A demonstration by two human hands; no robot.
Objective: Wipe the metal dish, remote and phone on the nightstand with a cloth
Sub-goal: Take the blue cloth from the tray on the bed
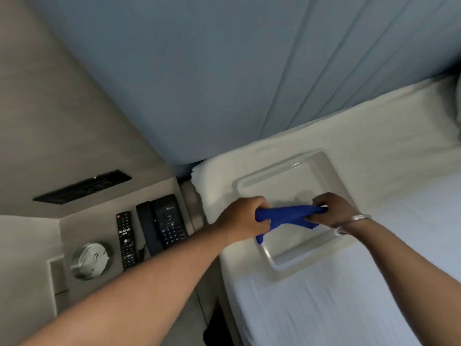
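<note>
Both hands, left hand (245, 216) and right hand (333, 208), grip the blue cloth (289, 214) twisted over the clear tray (249, 181). Metal dish (92, 259), remote (126, 239), phone (162, 221) at 8 o'clock, apparently unwiped.

On the counter (74, 226) the metal dish (91, 260) lies left, the remote (126, 240) in the middle, the phone (161, 223) right. The bed (349, 283) stands right of the counter, a tray (252, 183) on it. Both hands hold the cloth (289, 216) above the tray.
</note>
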